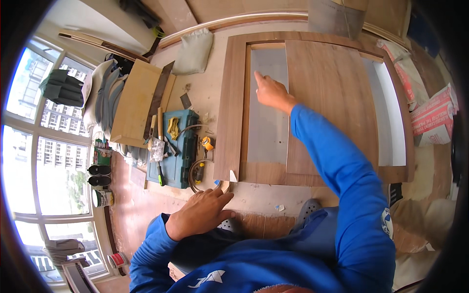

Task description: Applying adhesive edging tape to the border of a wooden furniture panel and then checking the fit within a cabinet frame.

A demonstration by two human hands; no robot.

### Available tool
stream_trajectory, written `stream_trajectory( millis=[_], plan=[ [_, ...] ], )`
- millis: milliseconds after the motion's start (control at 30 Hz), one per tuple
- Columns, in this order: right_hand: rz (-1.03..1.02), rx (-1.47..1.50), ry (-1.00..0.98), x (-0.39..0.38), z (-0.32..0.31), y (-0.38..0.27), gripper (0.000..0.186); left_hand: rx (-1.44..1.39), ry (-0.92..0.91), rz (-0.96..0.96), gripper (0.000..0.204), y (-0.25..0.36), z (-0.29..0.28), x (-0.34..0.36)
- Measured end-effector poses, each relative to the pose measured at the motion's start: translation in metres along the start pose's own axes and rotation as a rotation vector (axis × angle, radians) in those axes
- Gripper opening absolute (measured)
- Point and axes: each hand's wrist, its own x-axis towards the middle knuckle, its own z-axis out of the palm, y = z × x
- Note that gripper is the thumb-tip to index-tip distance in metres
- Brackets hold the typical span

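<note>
The left hand (202, 210), fingers loosely spread, hovers short of the brown wooden cabinet (312, 78) lying on the floor (129, 210), probably heavy and stiff, best gripped by its outer frame (229, 112); the right hand (273, 93), index extended, whether pinching I cannot tell, points over a pale recess (266, 132) beside the smooth-looking, wood-grained panel (337, 93)

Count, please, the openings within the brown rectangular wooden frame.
2: a grey opening beneath the bare right hand, a whitish opening right of the brown wooden panel. The blue sleeve may hide more.
</note>
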Motion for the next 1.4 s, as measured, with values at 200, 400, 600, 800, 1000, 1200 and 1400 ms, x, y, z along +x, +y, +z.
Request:
stream_trajectory(
  millis=[200, 400, 600, 800, 1000, 1200, 1400],
  plan=[
    [0.330, 0.164, 0.016, 0.088, 0.002, 0.040, 0.078, -0.051, 0.005, -0.087, 0.051, 0.003, -0.009, -0.005],
    [0.450, 0.017, 0.024, 0.118, -0.001, 0.059, 0.080, -0.068, -0.035, -0.202, 0.051, -0.001, -0.012, -0.017],
    [0.484, 0.013, 0.101, 0.127, -0.001, 0.057, 0.083, -0.056, -0.042, -0.272, 0.052, -0.009, -0.016, -0.022],
    [0.417, -0.086, 0.247, 0.128, 0.004, 0.063, 0.081, -0.068, -0.058, -0.267, 0.052, -0.013, -0.016, -0.018],
    [0.369, -0.067, 0.320, 0.130, 0.006, 0.049, 0.079, -0.072, -0.033, -0.287, 0.051, -0.011, -0.018, -0.023],
    [0.394, 0.022, 0.334, 0.113, -0.014, 0.055, 0.057, -0.042, 0.053, -0.207, 0.048, -0.004, -0.013, -0.020],
    [0.105, 0.153, 0.519, 0.083, -0.073, 0.039, 0.038, -0.058, 0.112, -0.096, 0.053, 0.004, -0.006, -0.022]
  ],
)
